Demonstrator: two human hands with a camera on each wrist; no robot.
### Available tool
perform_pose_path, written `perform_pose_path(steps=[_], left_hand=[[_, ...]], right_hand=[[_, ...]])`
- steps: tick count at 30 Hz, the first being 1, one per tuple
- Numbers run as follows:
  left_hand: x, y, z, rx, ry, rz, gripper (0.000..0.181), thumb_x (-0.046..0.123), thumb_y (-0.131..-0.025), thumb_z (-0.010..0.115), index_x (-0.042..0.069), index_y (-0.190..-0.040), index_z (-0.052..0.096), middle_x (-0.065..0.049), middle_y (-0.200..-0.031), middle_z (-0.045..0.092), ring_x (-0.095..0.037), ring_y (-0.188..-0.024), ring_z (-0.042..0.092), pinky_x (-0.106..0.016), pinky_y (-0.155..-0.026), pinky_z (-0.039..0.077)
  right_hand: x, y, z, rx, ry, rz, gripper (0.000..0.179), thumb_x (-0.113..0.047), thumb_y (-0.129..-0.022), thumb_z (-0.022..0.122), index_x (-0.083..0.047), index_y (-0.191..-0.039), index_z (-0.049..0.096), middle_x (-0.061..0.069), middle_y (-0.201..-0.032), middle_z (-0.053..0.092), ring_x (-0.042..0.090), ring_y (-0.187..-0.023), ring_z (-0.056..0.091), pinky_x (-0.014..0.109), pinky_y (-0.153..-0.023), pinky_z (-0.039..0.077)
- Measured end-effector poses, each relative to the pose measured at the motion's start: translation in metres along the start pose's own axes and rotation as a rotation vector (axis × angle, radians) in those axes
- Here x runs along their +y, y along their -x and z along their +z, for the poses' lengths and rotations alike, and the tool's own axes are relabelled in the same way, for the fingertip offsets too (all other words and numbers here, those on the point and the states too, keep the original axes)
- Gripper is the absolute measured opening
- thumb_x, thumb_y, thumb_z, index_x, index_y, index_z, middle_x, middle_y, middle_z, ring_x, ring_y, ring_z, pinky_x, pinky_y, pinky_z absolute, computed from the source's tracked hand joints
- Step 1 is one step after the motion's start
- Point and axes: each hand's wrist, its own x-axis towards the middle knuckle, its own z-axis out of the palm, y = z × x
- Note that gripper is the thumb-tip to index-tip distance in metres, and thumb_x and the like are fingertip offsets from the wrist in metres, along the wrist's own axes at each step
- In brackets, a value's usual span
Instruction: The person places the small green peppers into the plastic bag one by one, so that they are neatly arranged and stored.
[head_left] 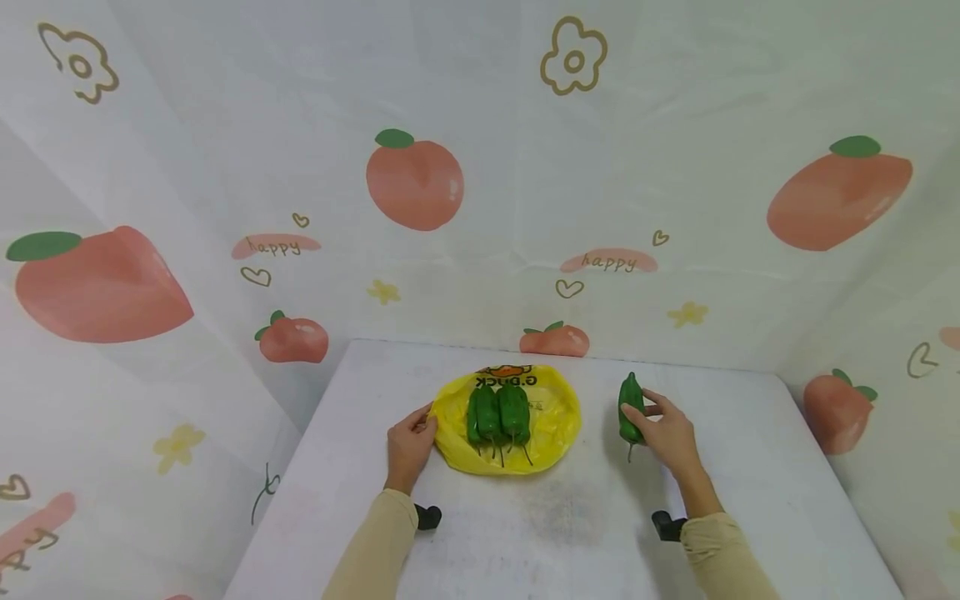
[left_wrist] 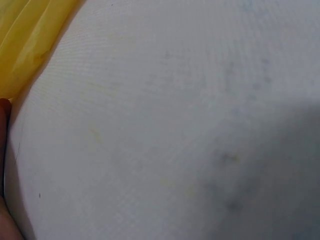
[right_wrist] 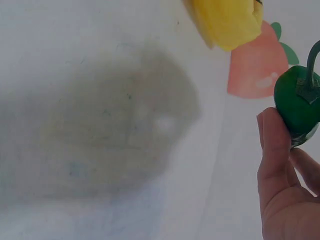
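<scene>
A yellow plastic bag with dark lettering lies spread in a round shape on the white table. Several green peppers are side by side on it, stems toward me. My left hand pinches the bag's left edge; only a sliver of that hand and a yellow bag edge appear in the left wrist view. To the right of the bag, my right hand grips another green pepper between thumb and fingers, its stem hanging down. The right wrist view shows this pepper from its stem end.
The white table has a greyish smudge in front of the bag. A pale curtain printed with peaches and flowers encloses its back and sides. Black wrist mounts stick out inward from both sleeves.
</scene>
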Motion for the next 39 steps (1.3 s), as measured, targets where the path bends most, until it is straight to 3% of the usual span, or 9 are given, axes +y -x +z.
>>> perform_pose_path(steps=[5, 13, 23, 39], left_hand=[[-0.001, 0.000, 0.000, -0.001, 0.004, 0.011, 0.030, 0.027, -0.094, 0.070, 0.022, -0.123, 0.076, -0.003, -0.099, 0.079, -0.012, -0.076, 0.067, -0.017, -0.070, 0.054], [-0.003, -0.001, 0.000, 0.001, 0.005, 0.004, 0.030, 0.027, -0.094, 0.070, 0.022, -0.123, 0.076, -0.003, -0.100, 0.079, -0.011, -0.077, 0.068, -0.016, -0.071, 0.054], [-0.002, 0.000, 0.000, -0.007, 0.019, 0.007, 0.031, 0.027, -0.094, 0.069, 0.022, -0.124, 0.076, -0.003, -0.102, 0.079, -0.010, -0.080, 0.070, -0.017, -0.072, 0.055], [-0.002, -0.001, -0.002, -0.006, 0.029, 0.035, 0.031, 0.027, -0.094, 0.070, 0.021, -0.123, 0.076, -0.004, -0.100, 0.079, -0.010, -0.077, 0.070, -0.016, -0.070, 0.055]], right_hand=[[-0.008, -0.001, 0.008, -0.005, -0.016, 0.000, 0.081, -0.051, -0.094, 0.068, -0.003, -0.154, 0.042, 0.030, -0.132, 0.060, 0.030, -0.098, 0.070, 0.027, -0.069, 0.061], [-0.020, -0.004, 0.019, -0.006, -0.023, -0.026, 0.079, -0.052, -0.093, 0.068, -0.005, -0.152, 0.046, 0.027, -0.130, 0.062, 0.023, -0.088, 0.069, 0.026, -0.070, 0.060], [-0.031, -0.002, 0.033, -0.036, -0.045, -0.035, 0.075, -0.053, -0.093, 0.068, -0.012, -0.152, 0.049, 0.024, -0.133, 0.063, 0.028, -0.100, 0.069, 0.031, -0.075, 0.062], [-0.051, 0.001, 0.058, -0.072, -0.108, -0.103, 0.064, -0.048, -0.093, 0.070, -0.013, -0.146, 0.058, 0.021, -0.127, 0.068, 0.022, -0.092, 0.071, 0.030, -0.069, 0.062]])
